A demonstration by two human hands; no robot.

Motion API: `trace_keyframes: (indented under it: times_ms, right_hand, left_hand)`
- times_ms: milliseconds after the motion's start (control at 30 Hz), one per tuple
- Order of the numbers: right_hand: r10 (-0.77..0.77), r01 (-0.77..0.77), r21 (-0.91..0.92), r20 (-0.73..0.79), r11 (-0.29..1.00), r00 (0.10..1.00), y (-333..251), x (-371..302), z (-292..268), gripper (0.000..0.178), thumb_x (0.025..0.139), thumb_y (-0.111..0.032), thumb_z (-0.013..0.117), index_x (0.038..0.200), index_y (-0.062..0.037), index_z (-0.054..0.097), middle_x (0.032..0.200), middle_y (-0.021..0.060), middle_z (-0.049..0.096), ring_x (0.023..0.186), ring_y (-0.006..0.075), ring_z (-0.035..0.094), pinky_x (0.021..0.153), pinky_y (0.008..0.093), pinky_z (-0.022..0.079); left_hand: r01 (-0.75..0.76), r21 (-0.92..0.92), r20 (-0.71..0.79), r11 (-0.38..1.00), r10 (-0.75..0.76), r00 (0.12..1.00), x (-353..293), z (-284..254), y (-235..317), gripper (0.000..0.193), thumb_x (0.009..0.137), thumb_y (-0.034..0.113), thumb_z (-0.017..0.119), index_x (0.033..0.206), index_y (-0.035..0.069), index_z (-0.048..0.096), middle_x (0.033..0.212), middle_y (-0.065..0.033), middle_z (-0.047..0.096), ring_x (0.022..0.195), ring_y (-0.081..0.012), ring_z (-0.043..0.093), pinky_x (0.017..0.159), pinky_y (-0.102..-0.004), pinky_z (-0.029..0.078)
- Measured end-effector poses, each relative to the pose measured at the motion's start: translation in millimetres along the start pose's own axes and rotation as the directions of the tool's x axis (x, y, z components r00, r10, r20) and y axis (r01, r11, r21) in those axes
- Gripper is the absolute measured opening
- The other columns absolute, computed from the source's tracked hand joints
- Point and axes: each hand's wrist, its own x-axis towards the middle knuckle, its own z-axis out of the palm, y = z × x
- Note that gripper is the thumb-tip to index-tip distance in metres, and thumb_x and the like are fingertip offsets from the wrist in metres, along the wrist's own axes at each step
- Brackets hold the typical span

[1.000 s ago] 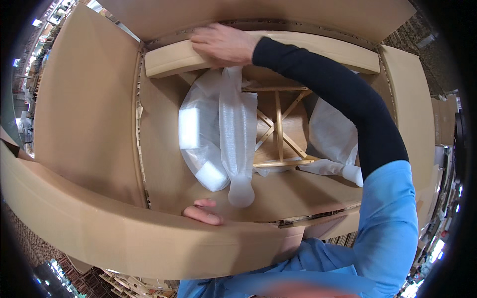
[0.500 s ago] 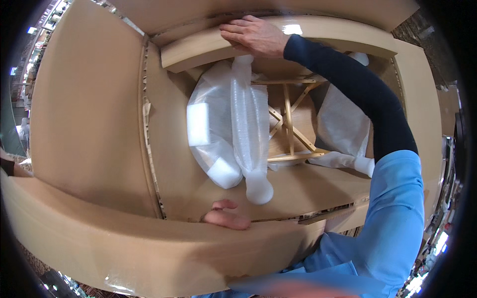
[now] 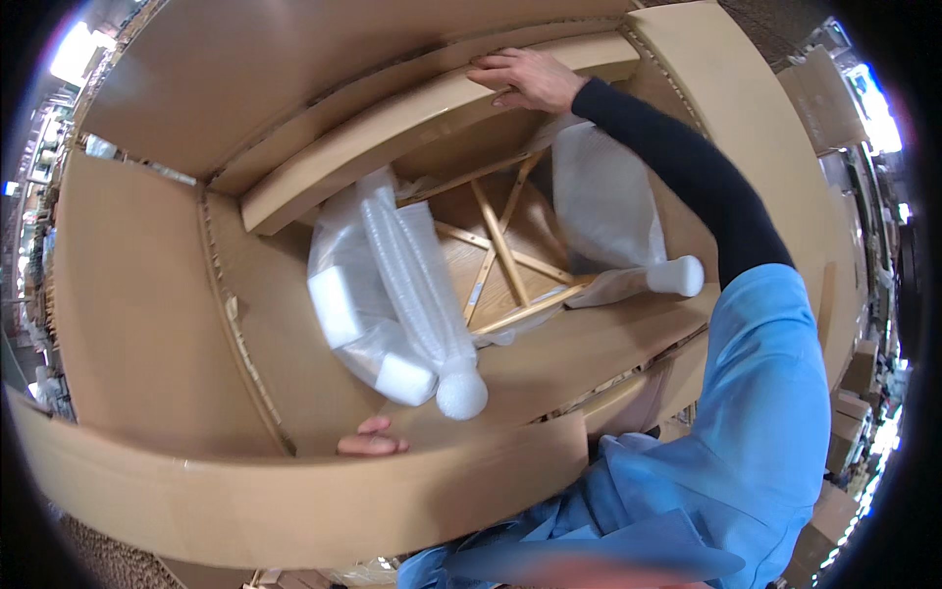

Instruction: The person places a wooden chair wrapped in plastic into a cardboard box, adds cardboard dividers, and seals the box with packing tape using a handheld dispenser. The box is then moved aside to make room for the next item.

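Observation:
A large open cardboard carton (image 3: pixel 265 393) holds wooden furniture with crossed bars (image 3: pixel 500 245), partly wrapped in white foam sheeting (image 3: pixel 412 285) and capped with foam pads. Along the carton's far wall lies a long brown cardboard piece (image 3: pixel 392 162). My right hand (image 3: pixel 530 79) rests on its upper edge, fingers apart, my arm reaching across the carton's right side. At the near wall, my left hand (image 3: pixel 373 440) shows only its fingers, bent at the inner edge of the near cardboard flap (image 3: pixel 304 510). The rest of that hand and its forearm are hidden by the flap.
Broad flaps stand out at the carton's left (image 3: pixel 137 314) and right (image 3: pixel 756 167). The far flap (image 3: pixel 343 59) rises behind the long piece. Other cardboard boxes (image 3: pixel 824 98) are stacked beyond the right side.
The view has turned, so the carton appears tilted and shifted left. My right hand stays on the long piece, with its fingers more spread. My left hand remains at the near flap.

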Motion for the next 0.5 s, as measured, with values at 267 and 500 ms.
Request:
trace_keyframes:
  times_ms: [267, 500]
  right_hand:
    - [0.005, -0.009, -0.071, -0.051, 0.997, 0.999, 1.5, -12.5, 68.5, 0.066, 0.09, -0.039, 0.07, 0.147, -0.0134, 0.048, 0.15, 0.0138, 0.048, 0.134, 0.0334, 0.049, 0.111, 0.051, 0.04]
    - [-0.201, 0.194, -0.067, -0.125, 0.979, 0.972, -126.2, 30.6, 18.3, 0.081, 0.088, -0.05, 0.068, 0.151, -0.0093, 0.041, 0.16, 0.015, 0.035, 0.145, 0.0379, 0.035, 0.116, 0.0618, 0.029]
  left_hand:
    - [-0.146, 0.159, -0.137, 0.976, 0.168, 0.976, -11.6, -0.6, -55.9, 0.026, 0.1, 0.02, 0.062, 0.116, 0.0, 0.057, 0.113, -0.0147, 0.07, 0.106, -0.0252, 0.069, 0.108, -0.0461, 0.045]
    - [0.061, 0.124, -0.519, 0.99, 0.012, 0.855, -15.8, 33.4, -46.4, 0.033, 0.097, 0.023, 0.066, 0.119, -0.001, 0.061, 0.117, -0.0111, 0.068, 0.107, -0.0211, 0.067, 0.098, -0.0413, 0.05]
